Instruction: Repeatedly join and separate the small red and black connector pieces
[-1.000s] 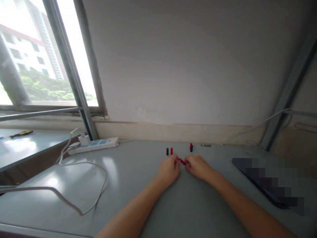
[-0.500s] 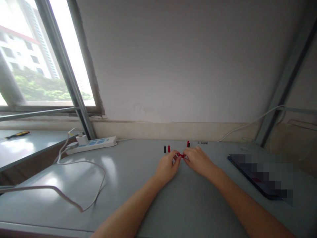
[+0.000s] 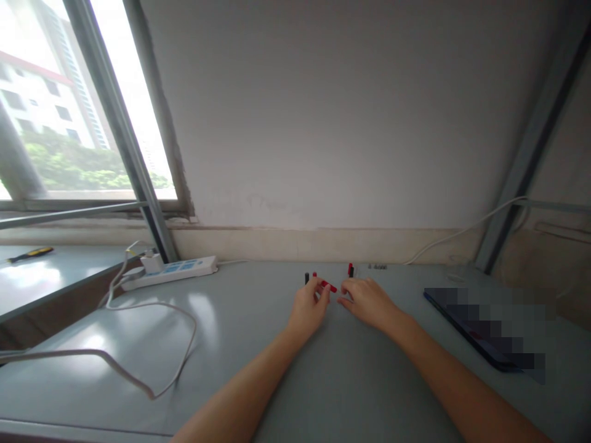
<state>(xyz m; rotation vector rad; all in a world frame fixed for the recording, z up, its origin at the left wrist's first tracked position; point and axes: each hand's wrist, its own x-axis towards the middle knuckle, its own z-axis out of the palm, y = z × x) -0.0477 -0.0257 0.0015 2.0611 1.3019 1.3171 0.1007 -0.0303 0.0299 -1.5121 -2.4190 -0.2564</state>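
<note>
My left hand (image 3: 308,303) pinches a small red cylinder (image 3: 329,286) between thumb and fingertips, its free end pointing right. Just right of that end, my right hand (image 3: 365,299) has its thumb and forefinger apart, with nothing visible between them. Behind my left hand stand a small black cylinder (image 3: 307,278) and a red cylinder (image 3: 314,274), both partly hidden by the fingers. A red piece (image 3: 349,269) and a black piece (image 3: 352,271) stand close together behind my right hand.
Several tiny dark parts (image 3: 378,267) lie near the wall. A white power strip (image 3: 184,267) with a trailing cable (image 3: 191,332) is at the left. On the right lies a dark flat device (image 3: 466,329), partly blurred out. A screwdriver (image 3: 34,253) rests on the far-left surface.
My right hand has let go of the red piece and drawn slightly back, its fingers parting. The red cylinder stays in my left hand, now showing more of its length.
</note>
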